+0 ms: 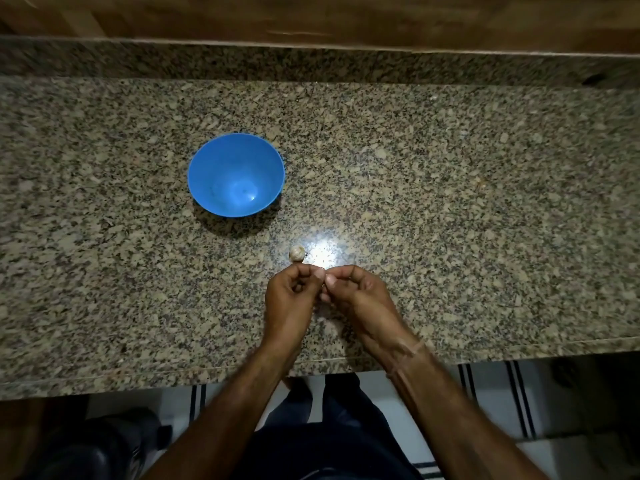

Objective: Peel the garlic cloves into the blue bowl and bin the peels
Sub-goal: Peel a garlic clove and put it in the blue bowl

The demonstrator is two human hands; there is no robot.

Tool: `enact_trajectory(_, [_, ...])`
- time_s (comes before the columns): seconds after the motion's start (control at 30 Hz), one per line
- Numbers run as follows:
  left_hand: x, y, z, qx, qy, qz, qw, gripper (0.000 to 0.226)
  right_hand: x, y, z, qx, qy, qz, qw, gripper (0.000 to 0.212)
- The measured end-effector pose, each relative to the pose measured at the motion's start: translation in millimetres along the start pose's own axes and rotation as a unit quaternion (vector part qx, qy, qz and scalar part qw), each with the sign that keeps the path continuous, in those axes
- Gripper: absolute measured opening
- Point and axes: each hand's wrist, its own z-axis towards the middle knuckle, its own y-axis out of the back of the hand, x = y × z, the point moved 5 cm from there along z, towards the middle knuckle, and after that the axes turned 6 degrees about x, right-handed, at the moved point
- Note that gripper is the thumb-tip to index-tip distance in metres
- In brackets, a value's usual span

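While both hands work just below frame centre, one small, round, beige unpeeled garlic clove (297, 253) lies alone on the counter directly above them, close to the left hand's knuckles but not touching. A bright glare spot (323, 255) sits on the stone just right of it.

Hands: left hand (289, 296) and right hand (353, 292) are together, fingers curled, thumb and forefinger tips meeting at the midline. They pinch a small pale scrap (323, 289) between them. It is mostly hidden by the fingertips, so I cannot tell whether it is clove or peel. Both forearms enter from the bottom edge and converge upward.

Bowl: the round blue plastic bowl (236, 174) stands upright to the upper left of the hands, well apart from them and from the loose clove. I see only bare blue inside it, with a faint sheen at the bottom.

Surface: everything rests on a speckled brown-and-grey granite countertop (467, 209) that spans the frame width, with a raised granite lip behind it and a brown wooden band (311, 15) along the top edge.

Below the counter's near edge: dark trousers (332, 438) at bottom centre, white floor tiles with dark stripes (519, 400) at lower right, and a dark rounded shape (86, 452) at lower left, too dim to identify.
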Motion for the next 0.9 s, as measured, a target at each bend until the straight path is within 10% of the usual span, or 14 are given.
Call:
enact_trajectory(0.2, [-10.8,-4.3,-3.5,-0.015,-0.013,0.09,0.996,0.024,23.4,1.7,-7.4,-0.066,0.192,-0.26,0.944,0.001])
enact_trajectory(0.6, [-21.2,-12.3,-6.0,-0.004,-0.16,0.336,0.928,0.031,15.3,5.3,-0.9,-0.067,0.189,-0.347,0.916,0.013])
enact_trajectory(0.9, [-16.6,-13.7,-2.1,0.045,-0.115,0.306,0.944,0.029,25.4,1.4,-4.2,-0.06,0.277,-0.471,0.835,0.02])
